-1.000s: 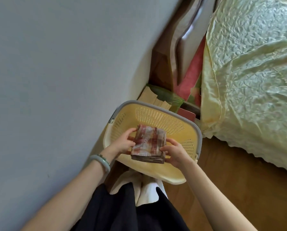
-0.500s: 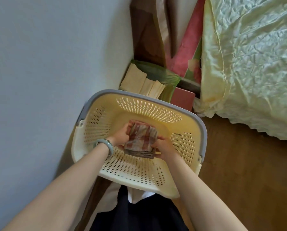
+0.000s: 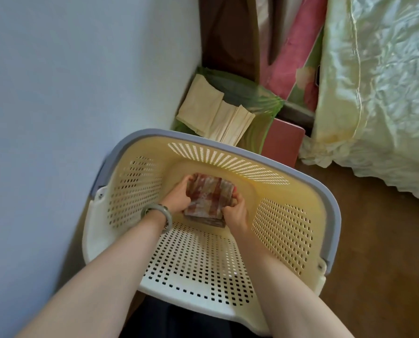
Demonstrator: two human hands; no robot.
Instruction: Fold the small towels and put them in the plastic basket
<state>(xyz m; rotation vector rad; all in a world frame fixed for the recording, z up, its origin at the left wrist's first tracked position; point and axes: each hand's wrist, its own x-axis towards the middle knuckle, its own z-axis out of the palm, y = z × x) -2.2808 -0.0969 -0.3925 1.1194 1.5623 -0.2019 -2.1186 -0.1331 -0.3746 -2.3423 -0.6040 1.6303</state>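
Left hand [image 3: 176, 199]: fingers curled round the left side of the folded towels [image 3: 209, 195].
Right hand [image 3: 236, 211]: gripping the stack's right side.
Towels: deep inside the plastic basket [image 3: 284, 228], near its floor.
Change: lowered from rim height a second ago; letting go likely comes next.

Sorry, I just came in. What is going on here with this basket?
A person holds a stack of folded checked towels deep inside a cream plastic basket with a grey rim. The left hand grips the stack's left side and the right hand grips its right side. I cannot tell whether the stack already rests on the basket floor.
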